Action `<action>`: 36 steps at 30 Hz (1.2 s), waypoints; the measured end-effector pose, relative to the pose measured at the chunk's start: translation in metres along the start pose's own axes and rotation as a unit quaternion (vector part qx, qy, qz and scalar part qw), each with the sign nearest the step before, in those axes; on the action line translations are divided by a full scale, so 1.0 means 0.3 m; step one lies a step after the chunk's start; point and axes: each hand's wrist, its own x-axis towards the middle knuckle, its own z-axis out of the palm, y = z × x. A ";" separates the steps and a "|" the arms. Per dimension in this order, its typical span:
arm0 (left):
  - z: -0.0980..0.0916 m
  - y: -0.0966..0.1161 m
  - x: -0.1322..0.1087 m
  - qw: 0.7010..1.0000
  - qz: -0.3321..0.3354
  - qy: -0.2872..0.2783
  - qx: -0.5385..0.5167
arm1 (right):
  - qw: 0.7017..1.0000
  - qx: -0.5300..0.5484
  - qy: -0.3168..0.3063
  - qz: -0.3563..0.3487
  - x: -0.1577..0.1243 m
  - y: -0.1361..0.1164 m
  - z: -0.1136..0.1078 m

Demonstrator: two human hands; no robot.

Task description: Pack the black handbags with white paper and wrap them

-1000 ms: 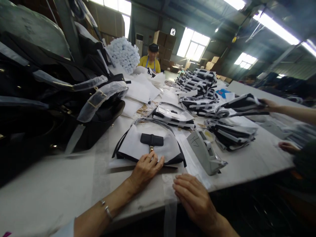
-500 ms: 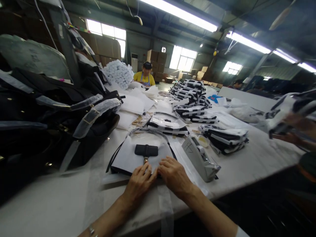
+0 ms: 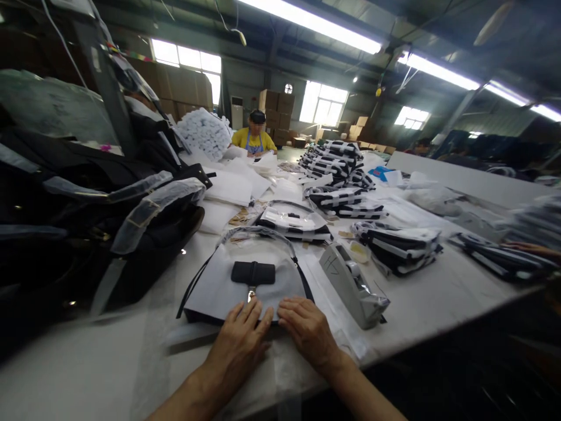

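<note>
A black handbag lies flat on the table before me. White paper covers its front, and its dark flap tab with a small metal clasp shows on top. Clear plastic wraps the curved handle. My left hand rests on the bag's near edge just below the clasp, its fingers stretched out. Beside it, my right hand lies on the same edge with fingers extended and slightly bent. Neither thumb can be seen clearly. To the right of the bag stands a grey tape dispenser.
Black bags with wrapped handles are heaped at left. Wrapped bags are stacked beyond, with another bag just behind mine. A folded bundle lies right of the dispenser. A co-worker's hand is at far right; another person sits opposite.
My hands have moved slightly apart along the bag's near edge. At far right, the bundle held up by a co-worker has come down onto the table. The view has shifted slightly.
</note>
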 end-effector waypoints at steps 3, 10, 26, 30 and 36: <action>0.006 -0.006 -0.008 1.000 0.009 0.009 0.003 | 1.000 -0.011 -0.009 0.007 -0.005 -0.004 0.003; -0.055 0.023 0.030 0.998 -0.033 -0.036 -0.032 | 1.000 -0.016 -0.019 0.009 -0.009 -0.008 0.005; -0.044 -0.037 0.262 0.985 0.031 -0.152 -0.080 | 1.000 -0.019 -0.012 0.000 -0.001 -0.004 -0.002; -0.019 -0.021 0.201 0.985 -0.011 -0.110 -0.133 | 1.000 -0.025 -0.015 -0.010 0.000 -0.007 -0.006; 0.002 -0.010 0.182 0.975 -0.035 -0.113 -0.187 | 0.998 -0.002 -0.062 0.011 0.009 -0.017 -0.031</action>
